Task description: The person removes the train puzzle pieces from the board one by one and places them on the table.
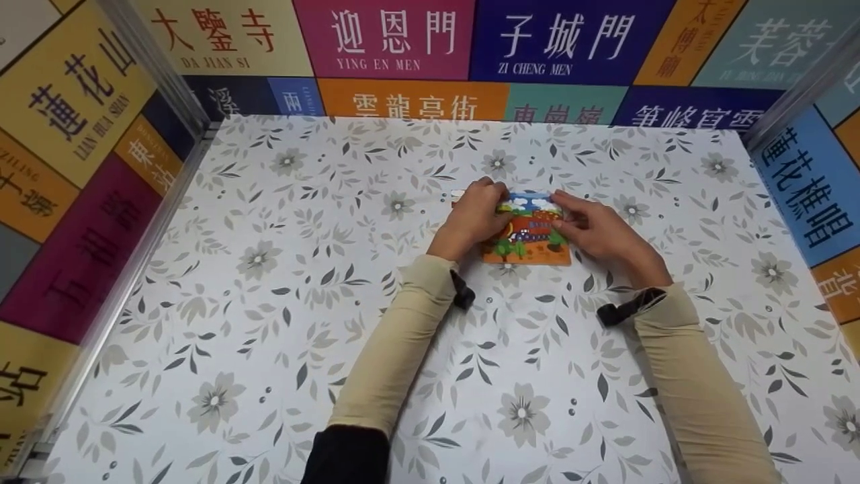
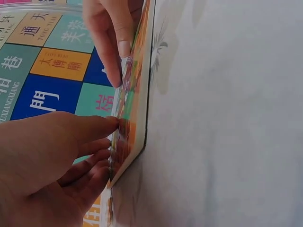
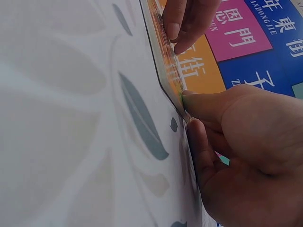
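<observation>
Nearest, two beige sleeves (image 1: 396, 349) are lying above the flowered counter (image 1: 269, 376), and a black band (image 1: 463, 293) is sitting at each wrist; with a wrist dipping too low, a band might be brushing the near edge of the board (image 1: 531, 232). The board, a bright picture, is lying flat or nearly so on the counter, beyond the bands. The left hand (image 1: 472, 218) is pinching its left side, thumb at the face and fingers curling by the edge, while the right hand (image 1: 598, 230) is holding the right side in a narrow pinch of thumb and forefinger. A shiny clear layer, perhaps film, is showing along the face, so the thumbs could be slipping if they are pressing only lightly. Should the two hands be pulling unevenly, the board would likely be twisting or a corner bending. Fingernails digging under that layer might be tearing it and jerking the board away. Whether the far edge is resting or rising, one cannot tell. Farther off, lettered panels (image 1: 386, 64) are standing behind the counter, probably posing little risk.
</observation>
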The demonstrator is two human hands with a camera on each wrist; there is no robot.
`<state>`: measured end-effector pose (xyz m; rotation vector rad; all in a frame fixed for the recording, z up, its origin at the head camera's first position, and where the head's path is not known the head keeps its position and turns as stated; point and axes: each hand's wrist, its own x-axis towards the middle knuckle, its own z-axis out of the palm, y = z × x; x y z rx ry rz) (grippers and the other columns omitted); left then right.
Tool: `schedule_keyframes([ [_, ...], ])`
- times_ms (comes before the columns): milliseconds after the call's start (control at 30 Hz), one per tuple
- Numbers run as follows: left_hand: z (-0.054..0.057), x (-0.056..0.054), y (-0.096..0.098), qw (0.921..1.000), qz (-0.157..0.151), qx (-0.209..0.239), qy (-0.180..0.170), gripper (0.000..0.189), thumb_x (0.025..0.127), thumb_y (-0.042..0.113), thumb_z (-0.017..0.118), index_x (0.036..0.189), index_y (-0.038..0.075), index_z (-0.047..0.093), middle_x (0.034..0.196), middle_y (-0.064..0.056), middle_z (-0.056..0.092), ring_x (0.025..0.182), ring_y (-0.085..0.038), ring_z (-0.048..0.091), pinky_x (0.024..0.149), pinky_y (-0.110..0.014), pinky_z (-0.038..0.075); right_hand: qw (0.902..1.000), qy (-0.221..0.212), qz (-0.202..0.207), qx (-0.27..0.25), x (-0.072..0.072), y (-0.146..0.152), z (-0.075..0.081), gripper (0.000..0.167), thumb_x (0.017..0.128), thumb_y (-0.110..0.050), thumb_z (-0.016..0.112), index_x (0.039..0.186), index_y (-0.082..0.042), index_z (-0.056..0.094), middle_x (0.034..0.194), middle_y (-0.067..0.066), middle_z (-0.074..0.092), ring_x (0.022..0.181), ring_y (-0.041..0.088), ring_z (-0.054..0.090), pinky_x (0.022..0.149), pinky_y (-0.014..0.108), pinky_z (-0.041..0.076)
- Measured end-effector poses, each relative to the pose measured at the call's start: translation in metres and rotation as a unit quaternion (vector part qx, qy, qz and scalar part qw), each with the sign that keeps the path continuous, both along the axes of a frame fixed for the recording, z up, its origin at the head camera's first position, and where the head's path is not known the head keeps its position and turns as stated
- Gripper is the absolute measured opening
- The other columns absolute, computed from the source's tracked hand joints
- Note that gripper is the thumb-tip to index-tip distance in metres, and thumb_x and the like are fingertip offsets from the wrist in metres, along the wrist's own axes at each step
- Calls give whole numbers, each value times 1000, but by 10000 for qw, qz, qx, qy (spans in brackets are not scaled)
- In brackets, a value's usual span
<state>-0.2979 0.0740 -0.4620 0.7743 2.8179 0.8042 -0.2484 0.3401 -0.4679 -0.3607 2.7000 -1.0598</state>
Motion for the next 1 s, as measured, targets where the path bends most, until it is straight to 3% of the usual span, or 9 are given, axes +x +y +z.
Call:
schedule_keyframes([
  [267,3,-5,-1,9993,-167,61,-339,40,104,29,75,135,4,68,128,-13,65,116,-25,60,105,-39,52,9999,-77,-71,65,-1,0,-3,62,112,-24,61,169,-17,38,180,9,28,142,41,56,122,60,42],
  [433,6,-6,0,9988,-164,-120,-438,40,104,31,76,136,7,70,128,-10,65,116,-22,58,106,-37,51,9999,-62,-71,59,-2,0,-5,61,113,-24,60,169,-17,38,180,8,28,144,41,55,123,60,42],
  [700,15,-8,3,9973,-190,-443,-555,41,103,30,77,137,7,70,133,-10,65,122,-20,59,109,-35,52,9996,199,182,45,-1,1,-3,60,113,-24,60,168,-12,40,179,13,30,132,38,60,117,59,45],
  [1000,15,-11,-1,9949,-270,-240,-939,50,101,34,79,142,9,64,134,-11,61,120,-21,57,107,-37,52,9999,114,57,63,-1,0,-2,60,112,-23,61,168,-15,42,178,12,31,139,41,57,121,61,43],
])
